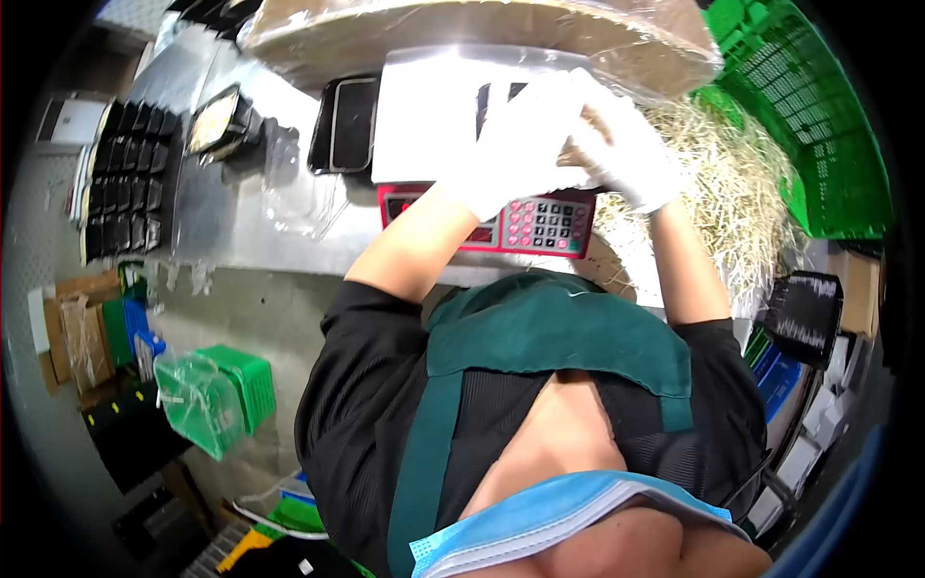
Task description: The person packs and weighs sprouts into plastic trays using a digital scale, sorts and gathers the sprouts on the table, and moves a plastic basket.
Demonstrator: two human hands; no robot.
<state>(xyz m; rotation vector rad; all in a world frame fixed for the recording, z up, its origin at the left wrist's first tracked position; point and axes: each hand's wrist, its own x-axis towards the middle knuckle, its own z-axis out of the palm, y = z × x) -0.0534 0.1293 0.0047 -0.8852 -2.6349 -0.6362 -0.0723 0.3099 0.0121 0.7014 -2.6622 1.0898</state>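
My left hand (530, 140), in a white glove, is over the right part of a scale (424, 125) with a pale weighing plate. Glare washes out its fingers, so I cannot tell how they are set. Against it my right hand (631, 164), also gloved in white, has its fingers curled inward; what they hold, if anything, is hidden. A dark item (484, 106) on the plate is partly covered by my left hand. Below the hands lies the scale's red keypad (540, 223). To the right is a heap of pale dry strands like straw (727, 183).
Left of the scale is a black tray (344, 125). Farther left are a filled tray (220, 120) and stacked black trays (125, 183). A plastic-wrapped block (482, 29) spans the back. A green crate (809, 116) leans at right. Green baskets (217, 395) stand below, left.
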